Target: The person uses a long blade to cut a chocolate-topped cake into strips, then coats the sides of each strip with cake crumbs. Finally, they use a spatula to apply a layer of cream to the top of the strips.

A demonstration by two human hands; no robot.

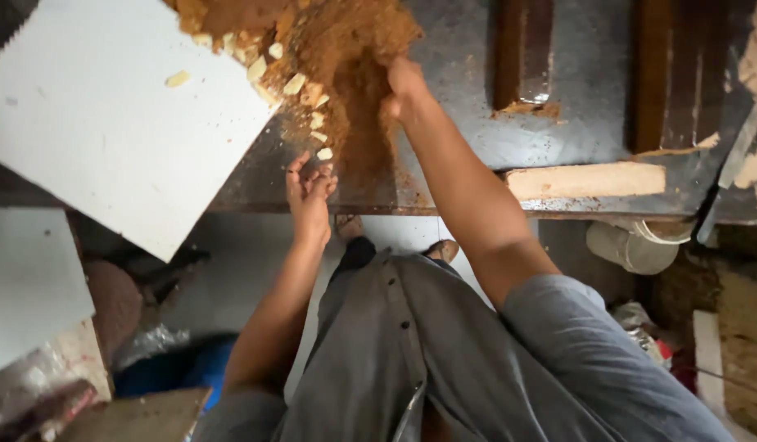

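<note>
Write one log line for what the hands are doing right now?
left hand: at table edge, by pale chunks | right hand: in brown crumbly heap | white board: left

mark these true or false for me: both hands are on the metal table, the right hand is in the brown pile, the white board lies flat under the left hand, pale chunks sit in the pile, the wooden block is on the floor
1. Both hands are on the metal table. True: the left hand rests at its near edge.
2. The right hand is in the brown powder pile. True.
3. The white board lies under the left hand. False: it lies beside that hand, apart from it.
4. Pale chunks sit along the pile's edge. True.
5. The wooden block is on the floor. False: it lies on the table.
</note>
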